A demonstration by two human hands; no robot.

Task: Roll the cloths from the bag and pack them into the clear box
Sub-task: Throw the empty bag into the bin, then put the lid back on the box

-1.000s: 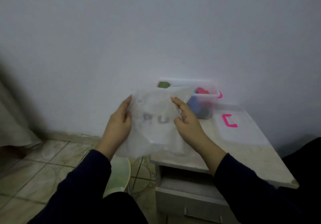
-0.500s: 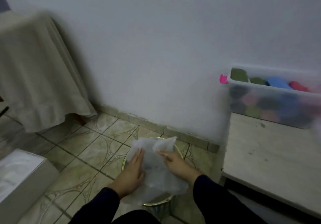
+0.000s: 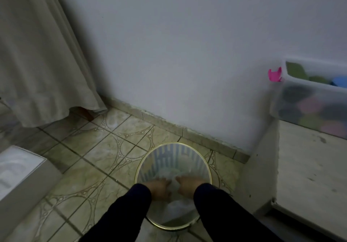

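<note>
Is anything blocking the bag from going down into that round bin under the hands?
Nothing visible does. Both hands, left hand and right hand, are already inside the gold-rimmed bin, pressing the white bag down into it.

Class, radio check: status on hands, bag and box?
Both hands, left hand and right hand, pressing plastic bag into bin. Clear box holds rolled cloths. Nothing obstructing.

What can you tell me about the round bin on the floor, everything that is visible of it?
The round bin stands upright on the tiled floor, near the wall and left of the pale cabinet. Its rim is a thin gold-coloured ring; the inner wall looks pale with vertical slots or stripes, blurred. Both hands, left hand and right hand, reach inside and press a crumpled white bag into it. Its lower edge is partly hidden by the dark sleeves.
</note>
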